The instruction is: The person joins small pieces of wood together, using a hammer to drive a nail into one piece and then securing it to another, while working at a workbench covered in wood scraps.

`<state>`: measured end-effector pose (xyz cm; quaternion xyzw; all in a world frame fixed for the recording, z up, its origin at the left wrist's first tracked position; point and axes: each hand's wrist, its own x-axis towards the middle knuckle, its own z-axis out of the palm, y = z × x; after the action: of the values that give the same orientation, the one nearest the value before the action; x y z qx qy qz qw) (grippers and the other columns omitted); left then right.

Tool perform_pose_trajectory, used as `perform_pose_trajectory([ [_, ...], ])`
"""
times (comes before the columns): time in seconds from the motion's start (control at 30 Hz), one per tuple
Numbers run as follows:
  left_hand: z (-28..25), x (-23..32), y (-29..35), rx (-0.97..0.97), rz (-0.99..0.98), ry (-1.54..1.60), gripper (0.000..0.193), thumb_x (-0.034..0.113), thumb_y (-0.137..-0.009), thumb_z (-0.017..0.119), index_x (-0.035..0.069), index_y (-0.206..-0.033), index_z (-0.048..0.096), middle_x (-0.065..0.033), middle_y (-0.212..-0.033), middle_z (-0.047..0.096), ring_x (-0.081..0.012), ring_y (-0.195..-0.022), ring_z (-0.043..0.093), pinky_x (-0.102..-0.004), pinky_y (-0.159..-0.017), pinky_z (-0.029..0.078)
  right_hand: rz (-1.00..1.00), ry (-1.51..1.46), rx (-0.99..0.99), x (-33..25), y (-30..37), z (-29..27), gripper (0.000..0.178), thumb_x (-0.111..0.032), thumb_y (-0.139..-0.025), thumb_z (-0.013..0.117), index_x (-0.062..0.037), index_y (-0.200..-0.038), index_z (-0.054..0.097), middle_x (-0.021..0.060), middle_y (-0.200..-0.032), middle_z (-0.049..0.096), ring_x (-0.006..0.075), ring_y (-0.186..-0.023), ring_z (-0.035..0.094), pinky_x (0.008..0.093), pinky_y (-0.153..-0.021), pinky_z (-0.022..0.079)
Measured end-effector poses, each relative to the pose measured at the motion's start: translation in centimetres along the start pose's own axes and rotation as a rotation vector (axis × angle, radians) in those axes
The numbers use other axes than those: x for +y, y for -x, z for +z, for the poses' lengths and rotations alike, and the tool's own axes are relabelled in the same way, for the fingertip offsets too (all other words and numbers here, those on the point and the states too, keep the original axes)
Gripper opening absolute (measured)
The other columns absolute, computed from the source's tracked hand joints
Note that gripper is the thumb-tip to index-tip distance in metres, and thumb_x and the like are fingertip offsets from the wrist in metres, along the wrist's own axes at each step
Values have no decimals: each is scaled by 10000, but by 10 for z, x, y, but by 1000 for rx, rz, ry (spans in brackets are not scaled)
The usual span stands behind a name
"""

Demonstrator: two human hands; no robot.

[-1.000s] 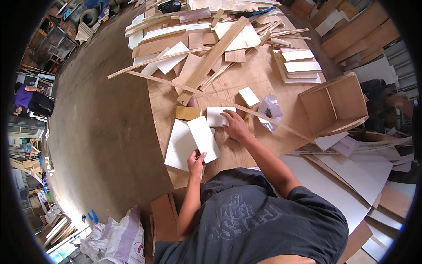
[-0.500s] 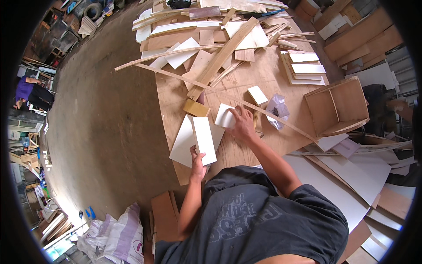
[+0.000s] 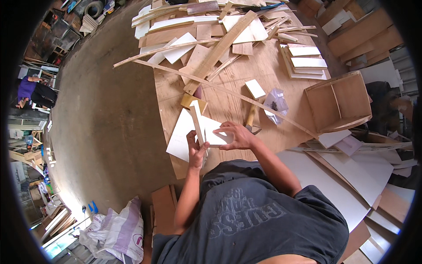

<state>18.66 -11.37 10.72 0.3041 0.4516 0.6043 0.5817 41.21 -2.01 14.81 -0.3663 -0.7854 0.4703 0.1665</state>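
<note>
The person stands at a large brown plywood work table (image 3: 263,79) that is covered with offcuts. The left hand (image 3: 194,152) is closed around the lower end of a narrow white-faced board strip (image 3: 196,123), which stands on its edge and points away from the body. The right hand (image 3: 237,136) grasps a small white rectangular panel (image 3: 215,136) by its right side, with the fingers (image 3: 226,130) curled over the top edge and the thumb below. The small panel meets the strip at about a right angle (the exact joint is hidden by the hands, so I cannot tell if they touch fully). Both pieces are held just above the near edge of the table, in front of the chest.

Under them lies a larger flat white sheet (image 3: 180,138), partly over the table edge. Just beyond it sits a small yellowish wood block (image 3: 193,101). To the right of the hands a hammer with a wooden handle (image 3: 251,119) lies on the table, and beside it a clear plastic bag with small dark pieces (image 3: 274,105). Farther right stands an open brown plywood box (image 3: 338,103). A long thin wooden batten (image 3: 228,93) crosses the table diagonally. On the floor at the lower left lies a white woven sack (image 3: 116,233).
</note>
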Motion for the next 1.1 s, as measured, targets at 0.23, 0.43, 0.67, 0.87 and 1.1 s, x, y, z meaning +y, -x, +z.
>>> perform_pose_trajectory([
  [0.23,17,-4,16,-20,-2,-1,907,183,-813,942,89,-1498,354,-83,-1414,488,-252,-1328,536,-400,-1101,494,-25,-10,-134,10,16,-20,707,-485,-722,913,-151,-1324,752,165,-1237,684,355,-1183,644,439,-1024,511],
  [0.43,33,15,32,-55,-124,-72,885,144,-766,961,73,-1471,431,-88,-1423,487,-265,-1318,555,-401,-1087,539,-35,-110,-174,19,25,-22,660,-495,-709,927,-135,-1245,794,172,-1171,741,356,-1116,687,434,-991,530],
  [0.67,33,16,38,-24,-117,-99,887,79,-748,938,47,-1473,428,-115,-1409,518,-267,-1284,583,-396,-1056,561,0,-165,-254,21,26,-17,681,-502,-728,908,-131,-1283,774,167,-1267,731,347,-1164,685,436,-1011,528],
  [0.87,17,18,24,1,-75,-178,850,133,-762,936,23,-1453,454,-108,-1385,535,-256,-1254,592,-385,-1020,565,-50,5,-184,13,19,7,631,-270,-760,864,-145,-1362,722,181,-1311,702,359,-1213,667,439,-1048,527],
  [1.1,-18,35,-7,-53,-26,-429,869,243,-755,961,14,-1450,493,-114,-1363,562,-279,-1251,600,-410,-1003,565,13,227,284,-21,11,62,441,-86,-797,754,-177,-1227,790,72,-1181,763,311,-1136,693,476,-961,540],
])
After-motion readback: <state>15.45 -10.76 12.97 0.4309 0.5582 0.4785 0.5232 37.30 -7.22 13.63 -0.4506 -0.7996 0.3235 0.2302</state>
